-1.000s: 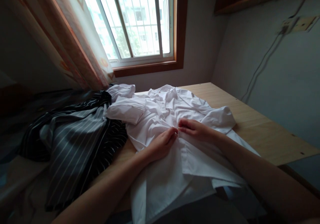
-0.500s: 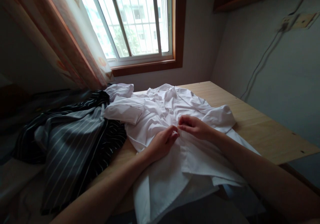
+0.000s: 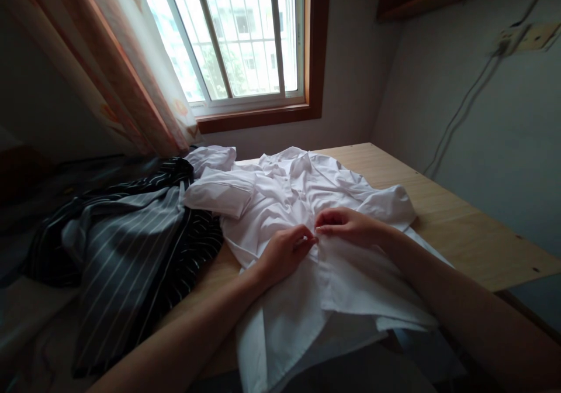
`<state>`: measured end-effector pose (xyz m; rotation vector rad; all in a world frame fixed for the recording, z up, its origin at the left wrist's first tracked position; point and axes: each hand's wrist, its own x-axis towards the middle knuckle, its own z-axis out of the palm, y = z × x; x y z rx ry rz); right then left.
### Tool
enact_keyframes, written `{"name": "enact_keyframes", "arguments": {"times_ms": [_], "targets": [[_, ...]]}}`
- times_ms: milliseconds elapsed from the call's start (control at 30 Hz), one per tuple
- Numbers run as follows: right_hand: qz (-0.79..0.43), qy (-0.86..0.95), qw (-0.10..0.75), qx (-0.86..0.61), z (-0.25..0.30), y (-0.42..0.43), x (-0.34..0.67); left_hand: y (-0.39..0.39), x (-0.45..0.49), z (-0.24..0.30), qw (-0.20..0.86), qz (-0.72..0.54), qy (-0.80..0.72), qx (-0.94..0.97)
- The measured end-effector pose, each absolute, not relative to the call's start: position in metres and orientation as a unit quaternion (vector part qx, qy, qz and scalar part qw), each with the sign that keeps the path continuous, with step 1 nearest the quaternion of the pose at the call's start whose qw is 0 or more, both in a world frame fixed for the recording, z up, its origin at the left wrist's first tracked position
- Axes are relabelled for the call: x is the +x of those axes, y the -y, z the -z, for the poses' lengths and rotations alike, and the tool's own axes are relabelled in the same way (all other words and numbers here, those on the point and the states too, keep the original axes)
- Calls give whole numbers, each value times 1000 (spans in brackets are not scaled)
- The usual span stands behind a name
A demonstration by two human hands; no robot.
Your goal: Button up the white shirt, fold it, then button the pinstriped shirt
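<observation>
in the head view, a white collared shirt of thin woven cloth (image 3: 344,273) lies rumpled, front up, on a pale wooden tabletop (image 3: 456,223), collar away from the person and hem toward them, seemingly past the near edge. the bare left hand (image 3: 284,252) is nearly closed, thumb and fingers pinching the cloth around the middle of the front opening. the bare right hand (image 3: 346,227), just beside it, is also narrow, its fingertips pinching the edge of the other front panel; any button between them is too small to make out. a heap of black-and-grey pinstriped cloth (image 3: 127,241) lies on the left, touching one white sleeve. beyond the table is a white-framed sliding window (image 3: 245,42), with an orange-and-cream patterned curtain (image 3: 109,59) beside it.

the shirt should handle as light, limp and easily creased, not fragile, perhaps a little slippery; the doubled front edge looks stiffest, so a fingertip pinch there would suit best.
</observation>
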<state>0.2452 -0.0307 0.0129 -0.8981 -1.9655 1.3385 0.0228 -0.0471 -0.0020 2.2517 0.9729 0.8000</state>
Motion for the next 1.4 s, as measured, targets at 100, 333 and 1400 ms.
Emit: {"name": "enact_keyframes", "arguments": {"times_ms": [100, 333, 1400], "targets": [[-488, 745, 294, -348, -12, 30, 246, 47, 22, -1, 286, -286, -367, 837], [-488, 649, 439, -384, -21, 29, 247, 40, 0, -30, 445, -237, -335, 796], [-33, 667, 78, -740, 1, -40, 258, -56, -20, -31, -28, -72, -666, 742]]}}
